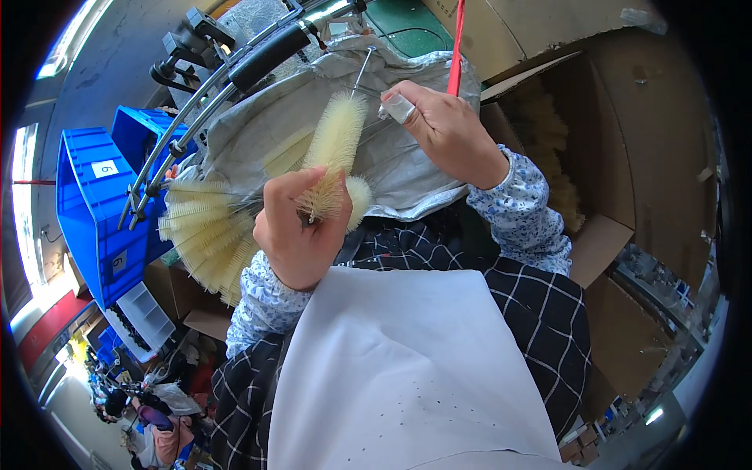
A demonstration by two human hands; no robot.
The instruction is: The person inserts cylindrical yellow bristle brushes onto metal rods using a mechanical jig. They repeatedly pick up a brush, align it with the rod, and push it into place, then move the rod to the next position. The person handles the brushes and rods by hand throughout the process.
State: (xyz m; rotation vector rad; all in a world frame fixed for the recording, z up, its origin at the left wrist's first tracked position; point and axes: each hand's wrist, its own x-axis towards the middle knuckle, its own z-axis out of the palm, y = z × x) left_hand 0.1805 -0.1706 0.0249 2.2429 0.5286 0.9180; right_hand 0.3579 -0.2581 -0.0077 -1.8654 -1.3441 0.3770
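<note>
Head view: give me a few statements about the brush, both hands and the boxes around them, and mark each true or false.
1. The left hand grips a cream bottle brush by its bristles. True.
2. The right hand rests flat on the white cloth. False: it is raised, pinching a small clear wrapper at the fingertips.
3. More cream brushes lie left of the left hand. True.
4. The crates at the left are red. False: they are blue.
5. A cardboard box stands open at the right. True.
</note>
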